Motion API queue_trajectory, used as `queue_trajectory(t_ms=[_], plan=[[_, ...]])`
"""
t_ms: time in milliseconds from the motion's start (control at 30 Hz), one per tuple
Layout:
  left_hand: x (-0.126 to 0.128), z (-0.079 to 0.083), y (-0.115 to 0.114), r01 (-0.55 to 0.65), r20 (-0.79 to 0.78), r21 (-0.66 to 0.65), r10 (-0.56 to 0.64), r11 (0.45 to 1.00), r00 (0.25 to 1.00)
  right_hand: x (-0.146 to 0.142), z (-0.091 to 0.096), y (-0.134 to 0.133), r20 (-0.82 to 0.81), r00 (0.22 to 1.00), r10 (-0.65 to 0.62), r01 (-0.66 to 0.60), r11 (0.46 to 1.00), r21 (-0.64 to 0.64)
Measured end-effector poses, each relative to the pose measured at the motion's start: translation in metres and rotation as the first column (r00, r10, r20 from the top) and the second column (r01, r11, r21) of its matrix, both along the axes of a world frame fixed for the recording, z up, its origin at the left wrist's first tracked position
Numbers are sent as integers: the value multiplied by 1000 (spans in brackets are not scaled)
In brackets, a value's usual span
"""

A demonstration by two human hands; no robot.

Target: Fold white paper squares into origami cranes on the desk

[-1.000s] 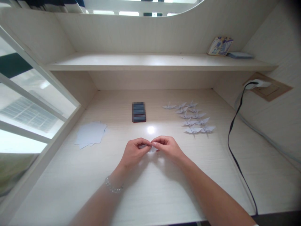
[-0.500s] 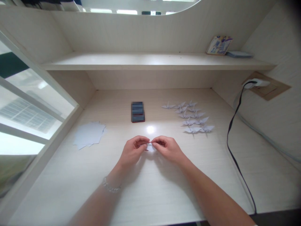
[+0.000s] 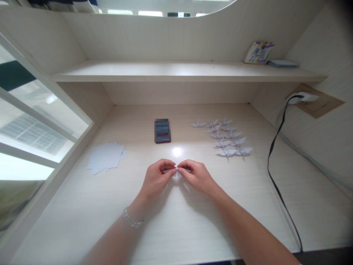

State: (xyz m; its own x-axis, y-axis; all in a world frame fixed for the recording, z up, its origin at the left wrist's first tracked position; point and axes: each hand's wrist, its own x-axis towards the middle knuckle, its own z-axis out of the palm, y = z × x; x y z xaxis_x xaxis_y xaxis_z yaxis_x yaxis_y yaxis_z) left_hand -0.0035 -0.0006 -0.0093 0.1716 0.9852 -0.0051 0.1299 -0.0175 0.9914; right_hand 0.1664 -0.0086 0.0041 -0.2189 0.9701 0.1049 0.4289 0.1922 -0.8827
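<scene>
My left hand (image 3: 157, 178) and my right hand (image 3: 194, 176) meet over the middle of the desk, fingertips pinched together on a small piece of folded white paper (image 3: 177, 173). Most of the paper is hidden behind my fingers. A bracelet sits on my left wrist. Several folded paper cranes (image 3: 224, 137) lie in rows to the right, beyond my right hand. A loose stack of white paper sheets (image 3: 106, 157) lies to the left of my left hand.
A dark phone (image 3: 162, 130) lies flat behind my hands. A black cable (image 3: 273, 162) runs from a wall socket (image 3: 306, 98) down over the desk's front edge at right. The shelf above holds a small card pack (image 3: 258, 52). A window frame borders the left.
Both hands stay pinched on the folded paper, with only slight shifts of the fingers. Nothing else on the desk has moved.
</scene>
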Motion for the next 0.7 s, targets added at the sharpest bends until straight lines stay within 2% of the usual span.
queue_trajectory(t_ms=[333, 533, 700], plan=[[-7, 3, 4, 92, 92, -64, -86, 994, 992, 2, 1, 0, 36, 999, -5, 5, 1000, 23], [0, 4, 0, 3, -46, 41, -1, 999, 999, 1, -2, -1, 19, 1000, 7, -8, 999, 40], [1, 3, 0, -80, -4, 71, 81, 994, 997, 3, 0, 1, -38, 999, 8, -11, 998, -63]])
